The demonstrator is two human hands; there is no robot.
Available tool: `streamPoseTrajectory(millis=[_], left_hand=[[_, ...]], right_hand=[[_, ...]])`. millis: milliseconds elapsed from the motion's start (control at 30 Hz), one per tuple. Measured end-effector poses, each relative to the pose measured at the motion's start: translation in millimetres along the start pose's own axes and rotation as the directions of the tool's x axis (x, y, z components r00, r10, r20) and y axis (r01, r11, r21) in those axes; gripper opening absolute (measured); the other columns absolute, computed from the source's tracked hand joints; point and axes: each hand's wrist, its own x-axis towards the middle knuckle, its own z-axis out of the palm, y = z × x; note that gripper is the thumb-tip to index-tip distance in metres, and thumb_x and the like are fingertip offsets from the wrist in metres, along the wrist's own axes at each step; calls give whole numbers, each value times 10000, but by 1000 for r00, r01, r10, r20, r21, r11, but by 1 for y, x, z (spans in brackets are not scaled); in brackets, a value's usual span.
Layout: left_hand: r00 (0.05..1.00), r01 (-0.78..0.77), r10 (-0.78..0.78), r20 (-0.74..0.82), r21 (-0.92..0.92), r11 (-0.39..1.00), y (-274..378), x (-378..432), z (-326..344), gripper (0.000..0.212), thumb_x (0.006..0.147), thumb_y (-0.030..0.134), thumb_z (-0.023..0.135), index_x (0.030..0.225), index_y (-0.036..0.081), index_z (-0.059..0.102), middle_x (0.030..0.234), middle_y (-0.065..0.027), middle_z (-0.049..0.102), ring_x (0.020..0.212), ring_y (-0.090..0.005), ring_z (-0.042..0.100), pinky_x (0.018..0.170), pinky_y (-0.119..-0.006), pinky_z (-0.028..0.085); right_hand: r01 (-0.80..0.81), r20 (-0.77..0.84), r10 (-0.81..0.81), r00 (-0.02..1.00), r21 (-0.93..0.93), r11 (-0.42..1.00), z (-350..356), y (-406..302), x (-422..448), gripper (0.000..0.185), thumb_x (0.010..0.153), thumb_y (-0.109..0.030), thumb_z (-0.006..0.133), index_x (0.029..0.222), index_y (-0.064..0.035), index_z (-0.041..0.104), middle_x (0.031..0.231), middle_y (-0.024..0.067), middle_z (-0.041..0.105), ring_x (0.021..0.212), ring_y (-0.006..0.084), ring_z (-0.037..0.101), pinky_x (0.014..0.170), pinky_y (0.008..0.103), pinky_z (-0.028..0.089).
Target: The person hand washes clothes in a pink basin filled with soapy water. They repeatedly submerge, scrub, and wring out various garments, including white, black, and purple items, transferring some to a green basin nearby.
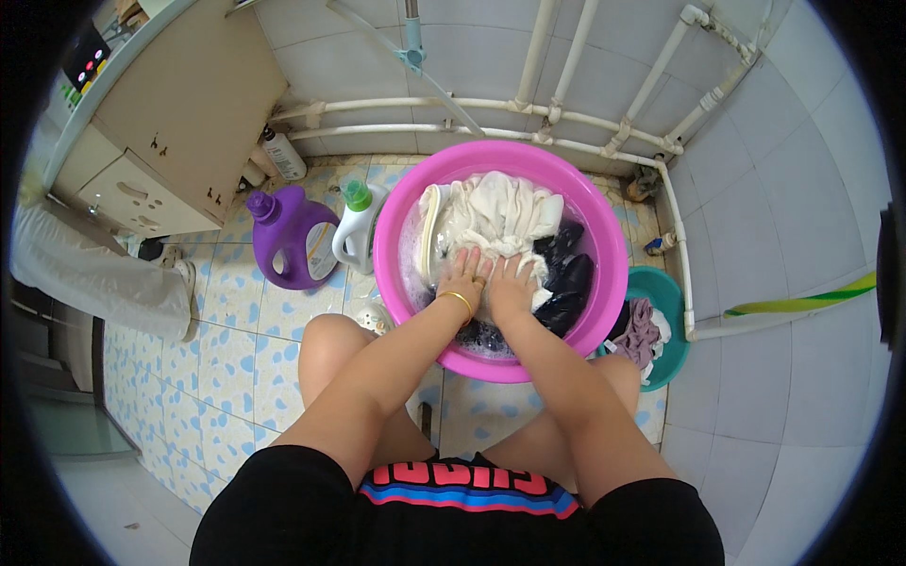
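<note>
A large pink plastic basin (598, 191) holds soapy water, a soaked cream-white garment (499, 205) and dark wet clothing (566, 283). My left hand (465, 283), with a gold bracelet at the wrist and a ring, presses flat on the near part of the white garment, fingers spread. Beside it my right hand (512, 286) also lies palm down on the wet cloth, its fingers apart. Neither hand visibly grips the fabric. Parts of the dark clothing are under water and under the white garment.
Left of the basin stand a purple detergent jug (290, 240) and a white bottle with a green cap (359, 219). At the right, a teal basin (679, 350) holds clothes beside white wall pipes (678, 262). A cabinet (191, 106) is at the upper left.
</note>
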Motion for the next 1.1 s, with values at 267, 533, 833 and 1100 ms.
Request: streamPoseTrajectory(millis=[267, 533, 833, 1100], left_hand=[[995, -22, 50, 85, -301, 953, -9, -12, -62, 721, 791, 378, 532, 1340, 26, 226, 1363, -225, 228, 1273, -379, 192, 1036, -409, 199], [993, 90, -66, 102, -983, -159, -7, -43, -126, 930, 776, 612, 454, 1367, 21, 48, 1317, -236, 316, 1223, -302, 335, 900, -410, 387], [890, -372, -390, -237, -872, -318, 7, -20, -134, 437, 816, 247, 572, 1125, -32, 440, 983, -125, 567, 841, -188, 579, 696, -296, 487], [709, -540, -500, -497, -839, 68, 7, -32, -147, 396, 769, 235, 611, 1018, -47, 489, 941, -176, 561, 857, -206, 549, 759, -298, 429]], right_hand=[[-122, 163, 42, 986, 514, 849, -50, 24, 24, 356, 569, -101, 711, 879, 41, 609, 818, 155, 620, 799, 269, 606, 725, 342, 480], [-45, -16, -197, 980, 953, -300, -166, 17, 10, 477, 734, -89, 675, 1128, 52, 446, 1022, 124, 555, 900, 210, 564, 773, 305, 468], [196, -115, 218, 969, 897, -397, -138, -11, 26, 548, 826, -255, 593, 1222, 28, 340, 1129, 123, 480, 1005, 186, 496, 788, 296, 443], [-440, 326, -296, 898, 646, -623, -142, -8, 9, 734, 770, -593, 473, 1251, -49, 363, 1209, 130, 461, 1067, 270, 491, 889, 385, 414]])
